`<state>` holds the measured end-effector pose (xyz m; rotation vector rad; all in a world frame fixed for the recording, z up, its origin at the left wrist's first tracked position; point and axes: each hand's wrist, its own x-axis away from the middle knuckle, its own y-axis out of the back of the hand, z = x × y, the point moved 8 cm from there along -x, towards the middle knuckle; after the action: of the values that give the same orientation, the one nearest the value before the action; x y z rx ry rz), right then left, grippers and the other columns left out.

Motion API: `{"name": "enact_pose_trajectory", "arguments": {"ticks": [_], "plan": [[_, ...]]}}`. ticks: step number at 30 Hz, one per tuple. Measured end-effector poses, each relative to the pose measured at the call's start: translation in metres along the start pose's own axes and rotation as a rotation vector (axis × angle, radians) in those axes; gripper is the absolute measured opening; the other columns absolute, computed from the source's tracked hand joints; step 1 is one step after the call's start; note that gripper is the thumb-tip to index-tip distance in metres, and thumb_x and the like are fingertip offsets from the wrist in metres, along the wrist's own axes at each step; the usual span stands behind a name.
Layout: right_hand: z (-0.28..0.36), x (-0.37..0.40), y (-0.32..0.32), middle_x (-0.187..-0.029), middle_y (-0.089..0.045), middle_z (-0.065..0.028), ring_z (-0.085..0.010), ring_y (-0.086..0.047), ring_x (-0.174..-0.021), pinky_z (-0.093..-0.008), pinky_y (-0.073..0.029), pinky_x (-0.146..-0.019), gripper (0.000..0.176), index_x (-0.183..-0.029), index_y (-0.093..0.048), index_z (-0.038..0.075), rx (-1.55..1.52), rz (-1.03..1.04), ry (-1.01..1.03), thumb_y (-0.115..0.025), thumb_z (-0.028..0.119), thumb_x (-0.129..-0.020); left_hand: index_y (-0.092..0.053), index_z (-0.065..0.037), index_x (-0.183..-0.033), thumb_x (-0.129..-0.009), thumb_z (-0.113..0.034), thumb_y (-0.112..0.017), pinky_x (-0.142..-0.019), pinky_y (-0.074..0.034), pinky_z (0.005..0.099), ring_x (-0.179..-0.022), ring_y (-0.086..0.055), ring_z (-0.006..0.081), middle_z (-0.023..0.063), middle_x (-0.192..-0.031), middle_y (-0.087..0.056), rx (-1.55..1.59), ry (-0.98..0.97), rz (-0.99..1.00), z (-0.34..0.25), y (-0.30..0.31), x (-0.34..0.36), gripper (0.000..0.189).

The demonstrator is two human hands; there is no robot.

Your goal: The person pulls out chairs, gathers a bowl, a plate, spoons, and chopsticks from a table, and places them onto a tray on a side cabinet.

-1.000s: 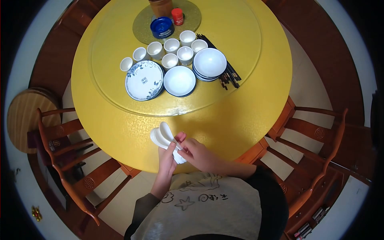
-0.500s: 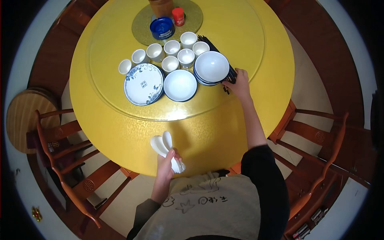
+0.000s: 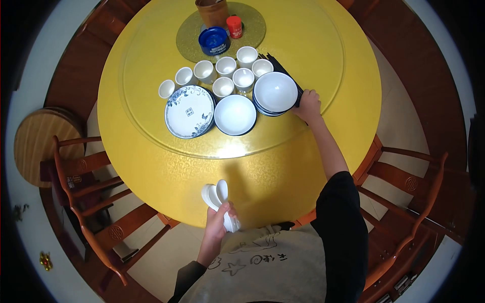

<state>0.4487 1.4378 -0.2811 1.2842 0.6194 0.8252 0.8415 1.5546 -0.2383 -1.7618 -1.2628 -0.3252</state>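
My left hand [image 3: 217,222] is closed round a bunch of white spoons [image 3: 216,194] near the table's front edge. At the right of the stacked bowls [image 3: 276,92], my right hand [image 3: 307,106] has its fingers closed on the black chopsticks [image 3: 281,69], which lie partly hidden behind the bowls. Left of those bowls are a second white bowl [image 3: 235,115] and a stack of patterned plates [image 3: 189,112]. Several small white cups [image 3: 226,66] stand behind them.
A yellow round table [image 3: 166,182] carries a raised turntable. At its centre a gold disc [image 3: 250,22] holds a blue ashtray [image 3: 214,41], a red container [image 3: 234,27] and a brown pot [image 3: 212,12]. Wooden chairs [image 3: 116,232] flank me, with round wooden boards [image 3: 43,146] at far left.
The view has shifted, so the table and dishes appear slightly lower and further right. My right hand has drawn closer round the chopsticks; their near ends no longer show below it.
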Motion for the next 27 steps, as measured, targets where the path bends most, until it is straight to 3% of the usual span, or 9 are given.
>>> {"name": "enact_pose_trajectory", "arguments": {"ticks": [4,9,13,19,27], "plan": [[-0.015,0.008,-0.007,-0.098,-0.041,-0.0149,-0.0299,-0.042,-0.092,-0.0425,-0.040,-0.073,0.061,-0.097,-0.043,-0.001,0.033,0.057,-0.034,-0.072,0.032,-0.055,-0.039,-0.005,-0.091,-0.082,-0.013,-0.050,-0.052,-0.040,0.0250,-0.057,-0.042,0.0090,0.0019,-0.069,-0.041,-0.042,-0.006,-0.008,-0.001,-0.002,0.000,0.016],[-0.041,0.029,-0.025,-0.105,-0.034,-0.0178,-0.0331,-0.036,-0.097,-0.0440,-0.035,-0.079,0.068,-0.109,-0.030,-0.005,0.031,0.136,-0.042,-0.069,0.026,-0.062,-0.040,-0.005,-0.093,-0.083,-0.012,-0.050,-0.053,-0.040,0.0249,-0.057,-0.043,0.0095,0.0025,-0.070,-0.043,-0.024,0.007,-0.018,0.007,0.000,0.001,0.016],[-0.061,0.058,-0.028,-0.107,-0.034,-0.0157,-0.0314,-0.034,-0.100,-0.0426,-0.034,-0.081,0.072,-0.111,-0.031,-0.005,0.018,0.116,-0.033,-0.070,0.026,-0.060,-0.040,-0.005,-0.094,-0.083,-0.012,-0.050,-0.053,-0.041,0.0250,-0.057,-0.043,0.0094,0.0025,-0.070,-0.043,-0.037,0.027,-0.019,0.010,-0.001,0.002,0.016],[-0.061,0.068,-0.018,-0.103,-0.037,-0.0186,-0.0327,-0.040,-0.095,-0.0413,-0.036,-0.081,0.072,-0.108,-0.032,-0.005,-0.052,0.080,-0.022,-0.073,0.025,-0.056,-0.041,-0.005,-0.092,-0.083,-0.012,-0.050,-0.052,-0.041,0.0253,-0.056,-0.043,0.0093,0.0026,-0.070,-0.043,-0.047,0.040,-0.045,0.008,-0.001,0.000,0.015],[-0.053,0.064,-0.012,-0.091,-0.049,-0.0188,-0.0332,-0.054,-0.084,-0.0391,-0.045,-0.073,0.065,-0.101,-0.031,0.000,-0.141,0.133,-0.196,-0.072,0.017,-0.054,-0.040,-0.005,-0.094,-0.083,-0.012,-0.050,-0.052,-0.041,0.0255,-0.056,-0.042,0.0095,0.0023,-0.070,-0.043,-0.033,0.061,-0.030,0.009,-0.008,-0.002,0.016]]}}
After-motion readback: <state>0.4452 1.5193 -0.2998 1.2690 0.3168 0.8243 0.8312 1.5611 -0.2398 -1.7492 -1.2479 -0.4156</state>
